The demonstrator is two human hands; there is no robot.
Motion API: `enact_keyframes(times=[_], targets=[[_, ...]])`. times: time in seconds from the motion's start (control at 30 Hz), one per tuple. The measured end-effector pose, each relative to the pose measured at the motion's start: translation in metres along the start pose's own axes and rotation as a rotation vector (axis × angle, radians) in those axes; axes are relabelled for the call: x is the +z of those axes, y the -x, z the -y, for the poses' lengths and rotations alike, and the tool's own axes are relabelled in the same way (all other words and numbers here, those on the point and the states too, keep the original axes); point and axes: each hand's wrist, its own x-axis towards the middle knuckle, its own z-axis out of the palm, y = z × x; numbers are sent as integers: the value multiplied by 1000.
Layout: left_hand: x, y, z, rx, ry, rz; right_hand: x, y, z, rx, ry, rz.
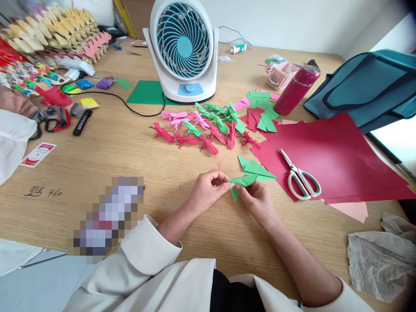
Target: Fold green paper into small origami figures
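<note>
A piece of folded green paper [242,180] is held above the table between my two hands. My left hand [211,187] pinches its left tip between thumb and fingers. On the other side, my right hand [255,196] grips it near the middle, and one green point hangs below the thumb. Just beyond my fingers lie more folded green paper pieces [260,168] on the wood. Farther back is a cluster of folded paper figures in red [208,144], green [216,116] and pink [175,117].
White-handled scissors [300,180] rest on large red paper sheets [328,151] at the right. Behind stand a fan [185,47], a red bottle [295,89] and a teal bag [360,91]. A crumpled cloth [380,260] lies at the right edge. Leftward are a black marker [82,122] and a card [39,154].
</note>
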Motion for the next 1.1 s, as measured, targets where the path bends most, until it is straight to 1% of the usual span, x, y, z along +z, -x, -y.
enact_keyframes(times=[0.1,0.23,0.4,0.47,0.57,0.63,0.8,0.87,1.0,1.1], targets=[[0,0,0,-17,23,-16,0,0,0,2,-12,12],[1,1,-1,-78,83,-19,1,0,0,-9,-18,13],[3,2,-4,-209,248,-23,0,0,-1,-25,1,35],[4,2,-4,-235,308,-30,0,0,-1,-35,1,35],[4,2,-5,-246,367,-21,0,1,0,-52,-4,31],[4,2,-4,-237,354,-14,1,1,-1,-66,5,23],[0,3,-2,-102,114,-37,1,0,-7,-89,-7,12],[0,3,-2,-74,66,-37,1,-1,-8,-87,-12,18],[0,2,-3,-83,84,-41,1,0,-7,-88,-9,19],[0,2,-3,-149,192,-17,1,0,-6,-96,7,18]])
